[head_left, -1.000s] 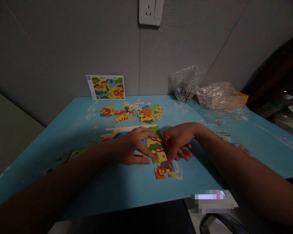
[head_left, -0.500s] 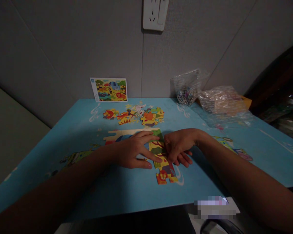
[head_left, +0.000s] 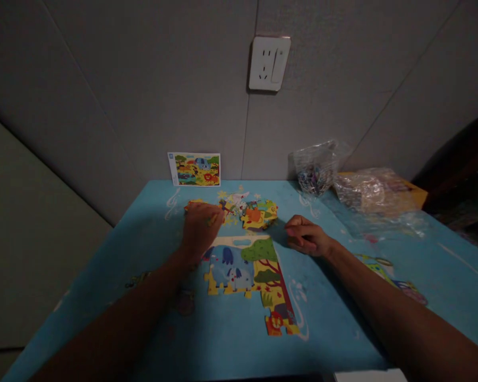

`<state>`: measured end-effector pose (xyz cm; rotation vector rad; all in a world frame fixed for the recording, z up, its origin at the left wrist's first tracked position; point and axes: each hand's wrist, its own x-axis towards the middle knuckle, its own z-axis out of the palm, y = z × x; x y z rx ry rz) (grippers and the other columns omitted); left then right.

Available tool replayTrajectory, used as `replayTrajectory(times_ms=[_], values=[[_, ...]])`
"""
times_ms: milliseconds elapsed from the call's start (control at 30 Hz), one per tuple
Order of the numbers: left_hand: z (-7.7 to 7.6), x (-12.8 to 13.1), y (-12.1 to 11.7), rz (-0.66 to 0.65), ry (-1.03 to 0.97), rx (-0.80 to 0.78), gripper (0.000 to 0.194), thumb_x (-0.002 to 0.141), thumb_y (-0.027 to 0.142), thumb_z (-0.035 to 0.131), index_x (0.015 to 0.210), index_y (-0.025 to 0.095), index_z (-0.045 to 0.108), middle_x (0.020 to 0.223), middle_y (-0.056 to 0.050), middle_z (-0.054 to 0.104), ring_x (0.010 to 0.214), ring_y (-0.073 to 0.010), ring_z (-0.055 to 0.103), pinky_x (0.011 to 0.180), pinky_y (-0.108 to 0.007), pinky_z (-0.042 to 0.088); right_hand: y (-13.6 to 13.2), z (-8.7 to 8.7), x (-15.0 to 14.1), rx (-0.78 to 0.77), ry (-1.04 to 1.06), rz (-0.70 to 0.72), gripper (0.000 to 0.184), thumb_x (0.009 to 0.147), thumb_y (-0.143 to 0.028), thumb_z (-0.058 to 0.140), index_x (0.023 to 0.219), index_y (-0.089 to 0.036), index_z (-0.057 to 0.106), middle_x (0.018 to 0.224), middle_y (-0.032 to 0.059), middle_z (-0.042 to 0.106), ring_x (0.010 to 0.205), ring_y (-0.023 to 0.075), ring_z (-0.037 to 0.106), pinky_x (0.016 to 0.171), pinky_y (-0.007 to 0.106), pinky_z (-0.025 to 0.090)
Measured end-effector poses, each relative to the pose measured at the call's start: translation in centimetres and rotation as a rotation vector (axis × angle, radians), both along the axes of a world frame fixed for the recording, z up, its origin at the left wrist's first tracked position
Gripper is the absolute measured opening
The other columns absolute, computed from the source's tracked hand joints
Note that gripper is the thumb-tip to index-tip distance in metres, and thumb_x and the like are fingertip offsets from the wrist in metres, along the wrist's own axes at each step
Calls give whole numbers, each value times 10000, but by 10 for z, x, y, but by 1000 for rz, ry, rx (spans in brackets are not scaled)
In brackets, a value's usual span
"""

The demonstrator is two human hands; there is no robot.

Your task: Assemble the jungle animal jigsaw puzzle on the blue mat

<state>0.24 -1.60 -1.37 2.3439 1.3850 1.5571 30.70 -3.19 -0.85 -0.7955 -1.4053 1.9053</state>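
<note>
A partly joined jigsaw puzzle point(head_left: 233, 268) lies on the blue tabletop, showing blue elephants, a green tree and a strip down its right side with a small lion. My left hand point(head_left: 201, 228) reaches over the left end of the loose puzzle pieces point(head_left: 258, 215) behind it. A yellow bit shows by its thumb, but its fingertips are hidden and a grip cannot be made out. To the right of the puzzle's top corner, my right hand point(head_left: 306, 236) hovers with its fingers curled in, and nothing shows in them.
Against the wall leans a picture card point(head_left: 197, 170) of the animal scene. A clear bag of small items point(head_left: 314, 172) and a crumpled plastic wrapper point(head_left: 376, 196) over a yellow box point(head_left: 418, 195) sit at the back right. A wall socket point(head_left: 269, 63) is above.
Both hands have lifted off the puzzle. The left went back to the loose pieces, and the right moved back with its fingers curling in. The camera view has tilted upward.
</note>
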Motion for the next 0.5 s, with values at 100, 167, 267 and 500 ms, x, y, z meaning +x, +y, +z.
replayTrajectory(times_ms=[100, 167, 267, 500], values=[[-4, -25, 21, 452, -32, -156, 240, 807, 200, 603, 1005, 177, 738, 1048, -112, 752, 1037, -283, 662, 1022, -479, 445, 0, -3, 1, -68, 61, 8, 460, 717, -399, 755, 413, -168, 500, 237, -80, 265, 201, 22, 156, 282, 198, 93], [-5, -35, 29, 645, -43, -333, 382, 798, 251, 614, 1162, 175, 702, 1207, -151, 703, 1161, -338, 604, 1036, -521, 434, -2, -3, 2, -106, 51, 15, 464, 698, -399, 766, 397, -165, 502, 235, -74, 256, 202, 19, 146, 300, 209, 84], [-6, -36, 30, 714, 31, -517, 486, 809, 362, 645, 1255, 169, 666, 1298, -195, 650, 1233, -411, 536, 1009, -577, 438, -5, -3, 5, -149, 4, 2, 497, 648, -438, 792, 369, -177, 474, 226, -76, 224, 200, 19, 116, 320, 232, 65], [-6, -34, 22, 626, 161, -569, 372, 865, 371, 611, 1199, 226, 692, 1282, -135, 679, 1233, -390, 539, 1024, -573, 429, -3, -11, 8, -176, 21, 57, 537, 690, -496, 768, 389, -185, 451, 242, -77, 226, 205, 25, 126, 347, 251, 75]])
